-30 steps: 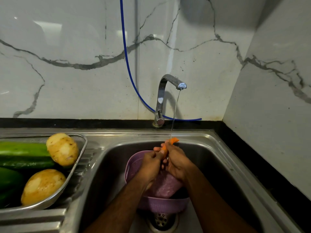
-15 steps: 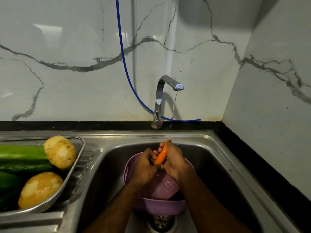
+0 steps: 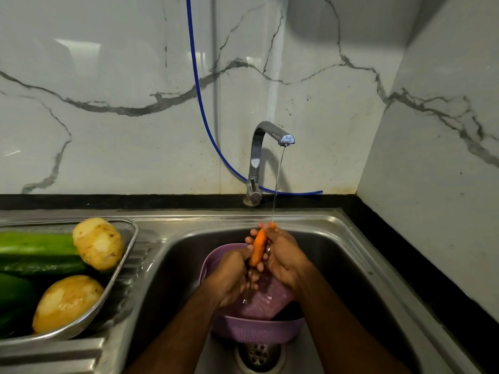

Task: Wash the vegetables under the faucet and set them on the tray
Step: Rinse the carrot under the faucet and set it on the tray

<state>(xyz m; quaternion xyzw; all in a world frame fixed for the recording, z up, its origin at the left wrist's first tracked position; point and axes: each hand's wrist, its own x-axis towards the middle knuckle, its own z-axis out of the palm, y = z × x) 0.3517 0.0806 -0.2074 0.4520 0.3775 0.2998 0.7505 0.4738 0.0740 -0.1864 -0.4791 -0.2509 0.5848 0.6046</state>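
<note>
Head view: both hands hold a carrot [image 3: 258,247] over the sink [image 3: 351,238], under a thin stream from the faucet [image 3: 270,136]. Left hand [image 3: 232,276] wraps its fingers round the lower end; right hand [image 3: 283,257] curls round the upper part, the tip poking out right where the water lands. A purple colander [image 3: 256,330] sits directly below the hands, above the drain. The tray [image 3: 127,255] stands on the drainboard to the left, well apart from the carrot, already holding two potatoes [image 3: 98,242] and cucumbers [image 3: 37,252].

Risks, judged: the wet carrot is probably slick, so a loose grip likely drops it into the colander or sink. The tray looks crowded; a carrot set near the rim could roll off or nudge a potato.
</note>
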